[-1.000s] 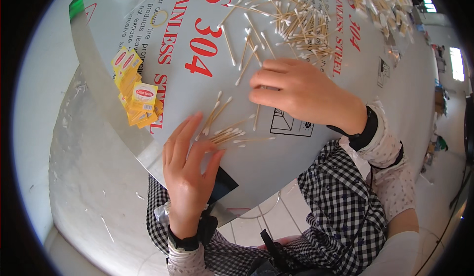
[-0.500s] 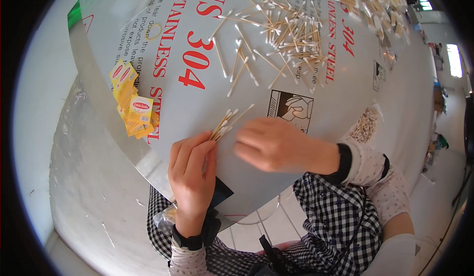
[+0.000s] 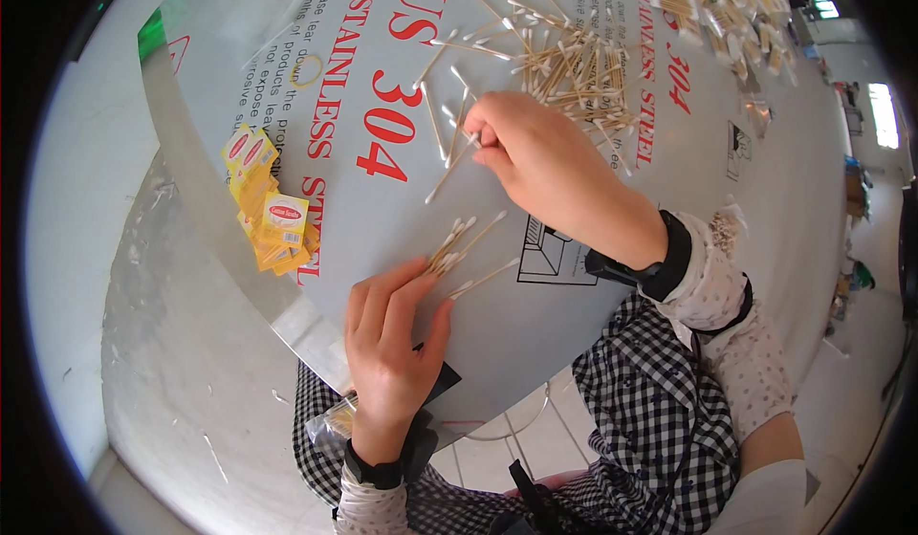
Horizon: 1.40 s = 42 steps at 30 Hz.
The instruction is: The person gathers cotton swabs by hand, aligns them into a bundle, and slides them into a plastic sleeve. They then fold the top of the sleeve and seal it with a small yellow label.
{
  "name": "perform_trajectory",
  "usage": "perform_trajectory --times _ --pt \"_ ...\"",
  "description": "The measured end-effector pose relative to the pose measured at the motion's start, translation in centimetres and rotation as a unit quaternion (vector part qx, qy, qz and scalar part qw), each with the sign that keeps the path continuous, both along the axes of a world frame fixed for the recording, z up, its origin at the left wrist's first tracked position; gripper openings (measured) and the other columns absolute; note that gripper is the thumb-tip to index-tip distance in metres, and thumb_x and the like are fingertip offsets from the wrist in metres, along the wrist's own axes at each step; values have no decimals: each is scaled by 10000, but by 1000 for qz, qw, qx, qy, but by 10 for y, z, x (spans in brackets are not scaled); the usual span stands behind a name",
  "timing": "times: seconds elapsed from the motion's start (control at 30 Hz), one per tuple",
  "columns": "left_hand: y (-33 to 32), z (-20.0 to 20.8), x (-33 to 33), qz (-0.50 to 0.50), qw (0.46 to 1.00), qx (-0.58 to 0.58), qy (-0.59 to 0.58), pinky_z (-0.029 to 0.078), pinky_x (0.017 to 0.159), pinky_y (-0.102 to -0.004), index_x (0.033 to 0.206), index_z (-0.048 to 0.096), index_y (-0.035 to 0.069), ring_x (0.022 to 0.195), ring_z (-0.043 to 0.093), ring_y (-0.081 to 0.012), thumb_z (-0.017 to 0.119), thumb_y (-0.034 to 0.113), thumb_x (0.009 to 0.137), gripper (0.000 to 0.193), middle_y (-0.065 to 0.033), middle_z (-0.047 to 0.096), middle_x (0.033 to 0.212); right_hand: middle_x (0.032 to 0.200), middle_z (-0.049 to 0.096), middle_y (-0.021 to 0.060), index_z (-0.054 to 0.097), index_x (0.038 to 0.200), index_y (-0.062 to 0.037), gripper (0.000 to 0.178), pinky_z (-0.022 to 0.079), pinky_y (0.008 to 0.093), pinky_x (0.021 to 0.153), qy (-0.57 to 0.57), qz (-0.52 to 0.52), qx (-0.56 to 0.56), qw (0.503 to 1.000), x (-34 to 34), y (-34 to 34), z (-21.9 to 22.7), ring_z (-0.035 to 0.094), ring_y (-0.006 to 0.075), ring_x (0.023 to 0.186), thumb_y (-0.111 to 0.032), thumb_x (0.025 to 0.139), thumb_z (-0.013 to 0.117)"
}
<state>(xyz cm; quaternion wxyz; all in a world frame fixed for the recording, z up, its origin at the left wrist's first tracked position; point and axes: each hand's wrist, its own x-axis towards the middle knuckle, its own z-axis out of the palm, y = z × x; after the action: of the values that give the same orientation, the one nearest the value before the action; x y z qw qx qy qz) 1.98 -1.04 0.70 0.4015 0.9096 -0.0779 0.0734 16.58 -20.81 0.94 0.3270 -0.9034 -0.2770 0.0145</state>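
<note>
The cotton swabs (image 3: 457, 250), thin tan sticks with soft white tips, lie bunched at the fingertips of my left hand (image 3: 390, 339); its thumb stands wide apart. My right hand (image 3: 531, 148) is curled narrow at another swab (image 3: 451, 171); if it grips, I cannot tell from here. Beyond it lies a loose swab heap (image 3: 574, 68). Left of both hands, square yellow cards (image 3: 285, 217) carry red oval labels. Red and black printing marks the smooth grey worktop (image 3: 387, 215).
</note>
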Motion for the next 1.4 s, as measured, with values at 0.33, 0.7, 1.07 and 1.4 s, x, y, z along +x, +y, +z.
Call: perform_trajectory --times 0.33,0.7,1.07,1.4 --pt "2 2 1 -15 1000 -16 -11 538 816 -393 1022 672 10 960 648 -304 773 -38 733 310 -108 702 1105 875 598 101 546 973 -49 219 493 414 665 -41 126 -15 991 -20 1 20 621 309 805 48 808 653" --pt "5 2 1 32 999 -12 -19 540 817 -388 1017 668 9 964 644 -305 754 -48 776 262 -123 682 1130 887 616 137 566 896 -13 71 508 417 671 25 226 58 972 -7 12 33 643 301 769 -66 878 609" --pt "5 7 1 46 999 -11 -8 539 826 -379 1046 670 0 976 638 -306 743 -46 798 263 -136 677 1158 766 672 162 552 917 0 296 511 452 621 -23 -29 -57 998 40 24 -2 670 379 724 -275 956 653" --pt "7 3 2 47 999 -15 -5 533 806 -388 1044 664 -1 947 633 -311 738 -60 786 275 -132 676 1110 821 688 113 579 895 -19 91 515 456 686 79 122 -19 989 1 46 1 678 343 799 -97 915 622"
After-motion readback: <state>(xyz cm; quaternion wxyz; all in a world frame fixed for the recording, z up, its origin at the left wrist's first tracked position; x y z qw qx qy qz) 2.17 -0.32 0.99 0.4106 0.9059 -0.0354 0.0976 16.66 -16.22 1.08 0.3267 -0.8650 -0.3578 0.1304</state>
